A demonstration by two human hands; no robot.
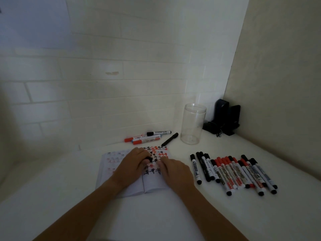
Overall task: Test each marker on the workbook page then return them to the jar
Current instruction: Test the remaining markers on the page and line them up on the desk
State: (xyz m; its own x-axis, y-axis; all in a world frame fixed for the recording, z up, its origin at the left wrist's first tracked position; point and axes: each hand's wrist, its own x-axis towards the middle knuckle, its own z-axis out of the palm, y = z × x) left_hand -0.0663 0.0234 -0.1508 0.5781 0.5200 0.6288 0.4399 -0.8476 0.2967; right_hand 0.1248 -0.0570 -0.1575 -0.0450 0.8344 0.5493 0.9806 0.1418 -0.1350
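An open workbook [152, 186] lies on the white table, its right page filled with black and red test strokes. Both hands meet over that page. My left hand [135, 160] pinches the black cap end of a marker [149, 159]. My right hand [175, 171] grips the marker's pale body, mostly hidden by the fingers. I cannot tell whether the cap is on or off. The clear jar [192, 126] stands empty behind the book, to the right.
Several black- and red-capped markers [232, 171] lie in a row right of the book. Three markers [149, 137] and a black pen [170, 139] rest by the tiled back wall. Dark bookend-like objects [224, 119] fill the back right corner.
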